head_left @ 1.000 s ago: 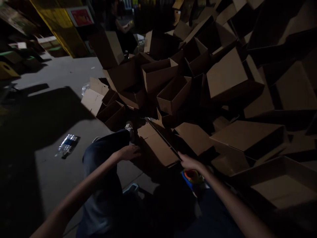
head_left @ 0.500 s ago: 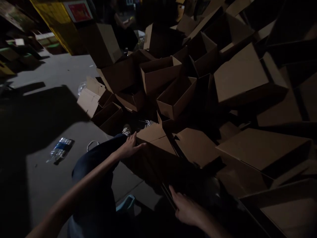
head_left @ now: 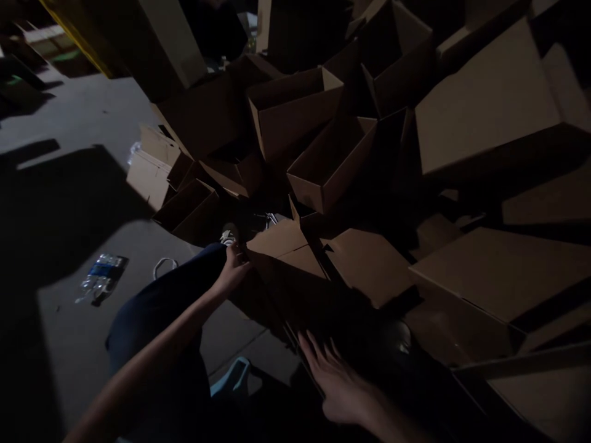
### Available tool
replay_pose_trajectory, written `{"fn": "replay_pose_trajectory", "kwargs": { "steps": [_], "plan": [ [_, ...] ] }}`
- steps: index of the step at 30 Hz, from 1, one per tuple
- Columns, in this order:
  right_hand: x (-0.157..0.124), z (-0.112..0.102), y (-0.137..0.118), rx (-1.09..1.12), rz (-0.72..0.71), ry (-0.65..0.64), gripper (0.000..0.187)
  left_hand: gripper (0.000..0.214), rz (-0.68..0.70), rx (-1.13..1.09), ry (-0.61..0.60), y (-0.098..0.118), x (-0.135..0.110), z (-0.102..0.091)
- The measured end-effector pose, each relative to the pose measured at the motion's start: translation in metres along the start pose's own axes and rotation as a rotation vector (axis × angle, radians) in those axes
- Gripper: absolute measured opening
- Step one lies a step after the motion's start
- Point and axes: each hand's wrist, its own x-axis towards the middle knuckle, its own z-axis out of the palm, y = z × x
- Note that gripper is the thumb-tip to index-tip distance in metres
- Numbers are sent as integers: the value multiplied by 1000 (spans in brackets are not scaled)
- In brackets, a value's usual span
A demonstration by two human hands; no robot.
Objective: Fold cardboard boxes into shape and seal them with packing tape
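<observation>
In front of me lies a brown cardboard box (head_left: 285,241), its far end lit and its near part in deep shadow. My left hand (head_left: 234,269) is at the box's far left edge, fingers bent around the edge. Lower down, my right hand (head_left: 333,376) lies along the near part of the same box, palm down with the fingers stretched and apart. A small flap stands up at the box's far corner. Shadow hides much of the cardboard between my hands.
Open cardboard boxes (head_left: 302,104) are heaped ahead and to the right, one large box (head_left: 489,101) among them. On the floor at left lie a pack of clear plastic bottles (head_left: 102,274) and a white ring (head_left: 165,266). A light-blue object (head_left: 231,376) lies below, near my leg.
My left hand's fingers have gone from stretched out to bent at the box edge. My right hand has changed from a pointing finger to spread fingers. The view has tilted downward.
</observation>
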Motion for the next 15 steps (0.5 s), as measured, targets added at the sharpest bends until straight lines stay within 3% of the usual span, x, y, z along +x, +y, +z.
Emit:
{"fn": "replay_pose_trajectory", "kwargs": {
  "steps": [5,10,15],
  "plan": [
    [1,1,0,-4,-58,127,126,74,-122,-36,9,16,1,-8],
    [-3,0,2,-67,-92,273,133,87,-21,-44,-36,3,5,-4],
    [-6,-18,-4,-97,-166,398,129,93,58,57,-65,0,-2,-1]
  ]
}}
